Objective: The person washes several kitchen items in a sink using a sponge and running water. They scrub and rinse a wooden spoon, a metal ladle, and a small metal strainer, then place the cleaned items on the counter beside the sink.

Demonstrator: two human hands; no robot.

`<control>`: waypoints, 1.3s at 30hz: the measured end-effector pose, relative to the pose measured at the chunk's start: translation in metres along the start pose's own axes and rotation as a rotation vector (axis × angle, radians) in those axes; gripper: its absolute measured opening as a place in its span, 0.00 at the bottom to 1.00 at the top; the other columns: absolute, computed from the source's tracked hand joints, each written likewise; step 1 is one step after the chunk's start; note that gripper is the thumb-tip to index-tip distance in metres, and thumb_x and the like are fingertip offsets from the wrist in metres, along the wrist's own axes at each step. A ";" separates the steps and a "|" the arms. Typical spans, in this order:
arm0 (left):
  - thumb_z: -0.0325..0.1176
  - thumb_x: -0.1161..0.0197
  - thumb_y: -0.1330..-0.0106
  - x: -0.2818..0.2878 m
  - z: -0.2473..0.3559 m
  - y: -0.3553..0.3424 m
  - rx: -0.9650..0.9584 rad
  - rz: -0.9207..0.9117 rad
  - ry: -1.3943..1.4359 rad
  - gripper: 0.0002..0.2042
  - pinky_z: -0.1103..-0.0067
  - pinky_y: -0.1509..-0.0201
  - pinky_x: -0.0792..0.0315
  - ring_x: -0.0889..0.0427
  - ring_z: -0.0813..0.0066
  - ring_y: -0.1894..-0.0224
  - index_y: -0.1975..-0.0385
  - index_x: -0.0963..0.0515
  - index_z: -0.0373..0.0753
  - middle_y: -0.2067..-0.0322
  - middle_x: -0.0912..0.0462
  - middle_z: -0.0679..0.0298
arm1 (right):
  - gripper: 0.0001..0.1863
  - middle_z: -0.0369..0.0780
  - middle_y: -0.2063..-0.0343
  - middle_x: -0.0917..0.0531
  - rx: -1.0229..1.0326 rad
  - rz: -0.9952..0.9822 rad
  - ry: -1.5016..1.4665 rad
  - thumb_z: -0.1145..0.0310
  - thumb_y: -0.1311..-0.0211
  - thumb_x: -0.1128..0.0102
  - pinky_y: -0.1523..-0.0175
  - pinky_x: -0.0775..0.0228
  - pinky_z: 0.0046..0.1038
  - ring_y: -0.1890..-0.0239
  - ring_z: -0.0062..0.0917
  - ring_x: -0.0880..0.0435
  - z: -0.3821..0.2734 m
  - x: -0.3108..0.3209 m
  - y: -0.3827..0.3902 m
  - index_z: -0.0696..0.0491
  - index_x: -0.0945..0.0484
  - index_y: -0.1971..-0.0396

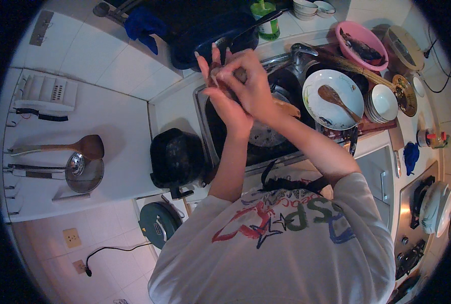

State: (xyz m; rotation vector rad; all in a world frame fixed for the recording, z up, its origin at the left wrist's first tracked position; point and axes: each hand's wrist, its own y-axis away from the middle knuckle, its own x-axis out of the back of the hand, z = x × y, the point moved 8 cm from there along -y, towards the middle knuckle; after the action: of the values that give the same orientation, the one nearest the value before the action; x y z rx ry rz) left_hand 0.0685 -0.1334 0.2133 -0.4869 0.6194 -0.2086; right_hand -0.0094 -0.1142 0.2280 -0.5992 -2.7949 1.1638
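Above the sink point(203, 114), my two hands are together around a small, wet-looking brownish thing point(240, 75), mostly covered by my fingers; its kind cannot be made out. My left hand point(229, 109) is palm up beneath it, fingertips stretched out and apart. Curled over from the right, my right hand point(254, 83) has its fingers closed against the thing and the left palm. In the sink below lie a round metal piece point(268, 136) and a light brown, wood-coloured piece point(287, 108), both partly hidden by my right forearm.
A faucet point(304, 49) rises at the sink's far edge, with a dark basin point(182, 50) behind my hands. Right of the sink are a white plate point(319, 83) with a wooden spoon point(332, 96), stacked bowls point(382, 103) and a pink basin point(341, 33) holding fish. A black drawer-like pan point(177, 157) stands left.
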 end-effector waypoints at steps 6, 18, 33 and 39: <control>0.75 0.71 0.44 0.009 -0.002 -0.007 0.088 -0.082 -0.047 0.47 0.65 0.32 0.49 0.36 0.59 0.38 0.34 0.46 0.41 0.39 0.37 0.52 | 0.10 0.41 0.66 0.26 0.108 -0.195 0.031 0.77 0.53 0.34 0.55 0.32 0.28 0.61 0.33 0.24 -0.018 -0.015 -0.002 0.57 0.27 0.72; 0.66 0.77 0.34 0.012 0.014 -0.008 -0.016 -0.055 -0.242 0.42 0.72 0.39 0.43 0.30 0.68 0.47 0.48 0.31 0.30 0.49 0.27 0.57 | 0.10 0.41 0.69 0.27 0.126 -0.133 -0.022 0.76 0.54 0.33 0.59 0.32 0.26 0.66 0.32 0.25 -0.038 -0.013 -0.010 0.57 0.27 0.73; 0.76 0.78 0.45 0.000 0.011 -0.020 0.023 -0.155 -0.445 0.51 0.70 0.34 0.47 0.34 0.67 0.41 0.43 0.33 0.32 0.42 0.31 0.57 | 0.11 0.42 0.68 0.26 0.158 -0.016 0.128 0.77 0.52 0.33 0.60 0.30 0.27 0.65 0.31 0.23 -0.031 0.000 -0.018 0.57 0.27 0.71; 0.74 0.76 0.43 0.016 -0.026 -0.001 0.219 -0.167 -0.299 0.49 0.70 0.31 0.53 0.42 0.65 0.35 0.37 0.42 0.33 0.37 0.39 0.58 | 0.09 0.41 0.69 0.25 -0.044 0.122 0.201 0.77 0.49 0.36 0.56 0.31 0.28 0.64 0.31 0.24 0.001 0.018 -0.013 0.58 0.28 0.70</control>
State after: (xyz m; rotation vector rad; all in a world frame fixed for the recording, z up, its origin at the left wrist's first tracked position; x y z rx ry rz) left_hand 0.0660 -0.1491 0.1876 -0.3483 0.2594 -0.3503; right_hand -0.0306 -0.1165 0.2344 -0.8501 -2.6516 1.0005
